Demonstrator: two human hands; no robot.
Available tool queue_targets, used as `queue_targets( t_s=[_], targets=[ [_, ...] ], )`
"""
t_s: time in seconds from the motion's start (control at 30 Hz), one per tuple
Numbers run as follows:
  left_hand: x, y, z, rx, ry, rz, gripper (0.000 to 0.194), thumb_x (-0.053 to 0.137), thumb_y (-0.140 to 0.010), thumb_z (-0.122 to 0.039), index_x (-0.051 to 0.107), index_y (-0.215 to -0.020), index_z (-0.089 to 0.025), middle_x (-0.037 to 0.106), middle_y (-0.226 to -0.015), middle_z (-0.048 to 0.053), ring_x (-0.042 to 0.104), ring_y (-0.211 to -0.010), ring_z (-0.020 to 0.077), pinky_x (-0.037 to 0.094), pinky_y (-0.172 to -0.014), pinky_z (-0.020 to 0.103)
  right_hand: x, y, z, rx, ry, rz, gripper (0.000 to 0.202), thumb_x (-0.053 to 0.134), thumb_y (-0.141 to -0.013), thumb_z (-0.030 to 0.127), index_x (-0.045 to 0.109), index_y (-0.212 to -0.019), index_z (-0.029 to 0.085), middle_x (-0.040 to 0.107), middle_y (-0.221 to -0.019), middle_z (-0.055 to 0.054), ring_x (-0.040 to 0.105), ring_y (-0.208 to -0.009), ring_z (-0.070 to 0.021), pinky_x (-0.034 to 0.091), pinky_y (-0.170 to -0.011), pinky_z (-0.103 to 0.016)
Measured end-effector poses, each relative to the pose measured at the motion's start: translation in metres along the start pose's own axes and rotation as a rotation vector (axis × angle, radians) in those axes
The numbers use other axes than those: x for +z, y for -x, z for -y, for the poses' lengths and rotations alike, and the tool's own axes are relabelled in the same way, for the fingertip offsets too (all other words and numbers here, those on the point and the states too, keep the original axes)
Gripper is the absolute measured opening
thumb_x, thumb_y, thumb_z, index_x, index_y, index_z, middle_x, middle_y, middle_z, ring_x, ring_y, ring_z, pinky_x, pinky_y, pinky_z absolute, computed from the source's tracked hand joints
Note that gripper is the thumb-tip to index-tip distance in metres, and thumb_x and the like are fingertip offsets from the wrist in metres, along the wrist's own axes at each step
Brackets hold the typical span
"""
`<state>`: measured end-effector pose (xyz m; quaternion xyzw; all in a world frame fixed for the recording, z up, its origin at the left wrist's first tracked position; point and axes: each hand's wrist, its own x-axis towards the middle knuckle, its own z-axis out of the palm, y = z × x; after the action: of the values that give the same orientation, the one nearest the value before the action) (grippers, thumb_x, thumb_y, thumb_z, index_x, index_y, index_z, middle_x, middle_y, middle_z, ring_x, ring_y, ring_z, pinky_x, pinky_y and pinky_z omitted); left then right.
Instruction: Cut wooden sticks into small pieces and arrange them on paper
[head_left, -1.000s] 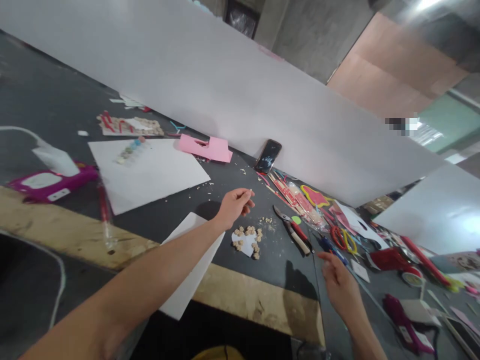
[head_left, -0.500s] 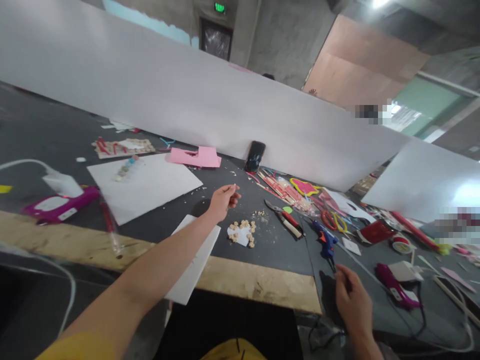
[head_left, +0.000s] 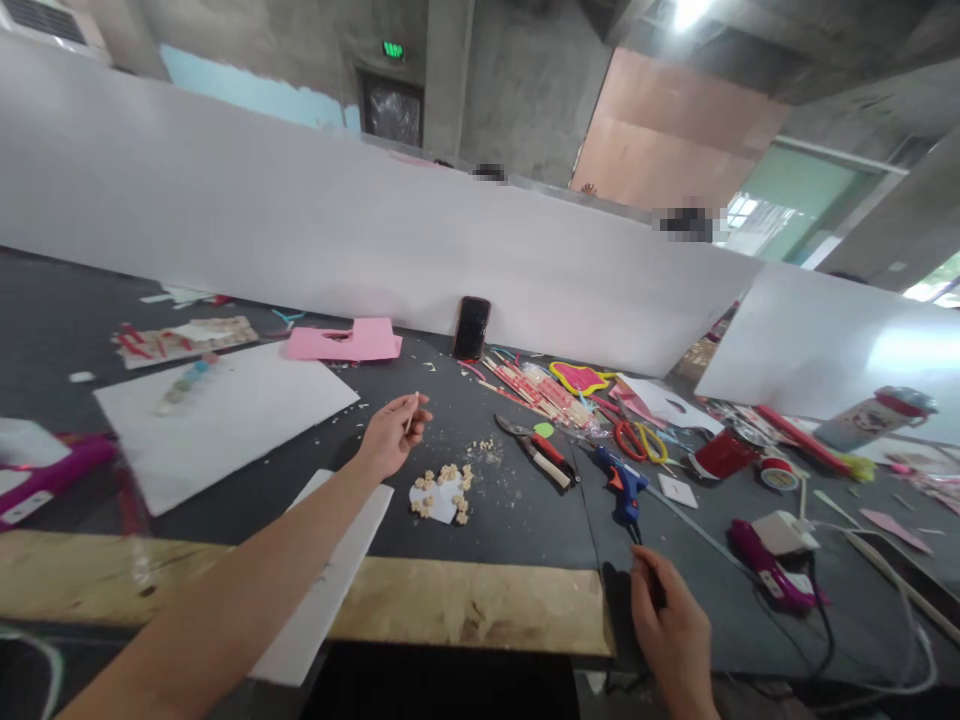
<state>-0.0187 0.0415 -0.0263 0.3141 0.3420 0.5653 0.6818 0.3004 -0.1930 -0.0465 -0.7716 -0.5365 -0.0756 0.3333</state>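
My left hand (head_left: 393,436) is raised over the dark table, its fingers pinched on a small pale stick (head_left: 409,414). Just below it lies a white paper piece (head_left: 442,500) ringed with small tan, flower-like clusters (head_left: 451,472). Down at the right, my right hand (head_left: 671,622) is closed, with thumb and forefinger at the cord (head_left: 635,535) of a blue glue gun (head_left: 624,482). The glue gun rests on the table, its nozzle pointing away. Pliers (head_left: 536,452) with red and cream handles lie between the clusters and the glue gun.
A phone (head_left: 472,327) leans on the white partition (head_left: 420,240). Pink card (head_left: 360,341) and white sheets (head_left: 247,400) lie left. Scissors (head_left: 637,440), a red jar (head_left: 726,452), ribbon roll (head_left: 778,474) and purple power strip (head_left: 772,570) crowd the right. A wooden edge (head_left: 480,605) runs along the front.
The view has turned right, so the table things appear further left. The pale stick in my left hand shows more clearly. My right hand stays at the glue gun's cord.
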Motion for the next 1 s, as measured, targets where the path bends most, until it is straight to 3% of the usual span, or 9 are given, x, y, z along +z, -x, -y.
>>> queue_targets(
  t_s=[0.23, 0.37, 0.5, 0.6, 0.73, 0.87, 1.0],
  targets=[
    [0.005, 0.001, -0.002, -0.015, 0.006, -0.003, 0.02, 0.065, -0.072, -0.03, 0.059, -0.082, -0.014, 0.059, -0.056, -0.002, 0.047, -0.04, 0.0036, 0.033, -0.037, 0.012, 0.0, -0.003, -0.003, -0.002, -0.018, 0.088, 0.03, 0.041, -0.079, 0.04, 0.06, -0.091, 0.021, 0.068, -0.087, -0.009, 0.064, -0.076, -0.0217, 0.051, -0.069, -0.032],
    [0.006, 0.002, -0.002, -0.018, -0.001, 0.016, 0.023, 0.066, -0.072, -0.034, 0.059, -0.085, -0.016, 0.06, -0.057, -0.002, 0.046, -0.039, 0.0037, 0.032, -0.036, 0.012, -0.013, -0.024, 0.001, -0.076, -0.069, 0.304, 0.026, 0.047, -0.076, 0.043, 0.064, -0.084, 0.024, 0.07, -0.08, -0.005, 0.065, -0.07, -0.0191, 0.052, -0.061, -0.026],
    [0.006, 0.005, 0.001, -0.048, -0.029, 0.075, 0.027, 0.064, -0.075, -0.039, 0.058, -0.09, -0.018, 0.06, -0.058, -0.002, 0.042, -0.036, 0.003, 0.029, -0.033, 0.012, -0.018, -0.065, 0.031, -0.292, -0.033, 0.524, 0.026, 0.043, -0.082, 0.039, 0.062, -0.093, 0.024, 0.067, -0.082, -0.003, 0.062, -0.066, -0.014, 0.05, -0.059, -0.022],
    [0.006, 0.007, 0.004, -0.074, -0.051, 0.123, 0.027, 0.062, -0.077, -0.04, 0.059, -0.093, -0.018, 0.06, -0.059, -0.002, 0.04, -0.035, 0.0023, 0.028, -0.032, 0.011, 0.003, -0.1, 0.059, -0.399, 0.063, 0.495, 0.026, 0.038, -0.086, 0.033, 0.058, -0.099, 0.024, 0.061, -0.1, -0.006, 0.059, -0.084, -0.0155, 0.048, -0.072, -0.027],
    [0.005, 0.009, 0.003, -0.102, -0.061, 0.171, 0.026, 0.059, -0.08, -0.038, 0.059, -0.096, -0.018, 0.061, -0.063, -0.001, 0.041, -0.037, 0.0022, 0.03, -0.034, 0.011, 0.051, -0.135, 0.078, -0.477, 0.107, 0.483, 0.024, 0.053, -0.078, 0.035, 0.058, -0.096, 0.021, 0.055, -0.108, -0.01, 0.049, -0.102, -0.0249, 0.039, -0.089, -0.04],
    [0.007, 0.01, 0.001, -0.147, -0.074, 0.221, 0.027, 0.062, -0.078, -0.032, 0.06, -0.1, -0.016, 0.062, -0.073, 0.002, 0.046, -0.043, 0.0036, 0.035, -0.037, 0.014, 0.085, -0.148, 0.079, -0.507, 0.108, 0.493, 0.023, 0.058, -0.075, 0.033, 0.058, -0.091, 0.016, 0.056, -0.096, -0.012, 0.05, -0.095, -0.0278, 0.038, -0.086, -0.046],
    [0.009, 0.014, 0.003, -0.208, -0.082, 0.255, 0.026, 0.065, -0.075, -0.024, 0.061, -0.1, -0.014, 0.062, -0.078, 0.004, 0.047, -0.045, 0.0038, 0.036, -0.038, 0.014, 0.097, -0.147, 0.078, -0.493, 0.027, 0.552, 0.016, 0.056, -0.079, 0.03, 0.058, -0.087, 0.015, 0.056, -0.1, -0.01, 0.049, -0.1, -0.0238, 0.036, -0.09, -0.044]
  ],
)
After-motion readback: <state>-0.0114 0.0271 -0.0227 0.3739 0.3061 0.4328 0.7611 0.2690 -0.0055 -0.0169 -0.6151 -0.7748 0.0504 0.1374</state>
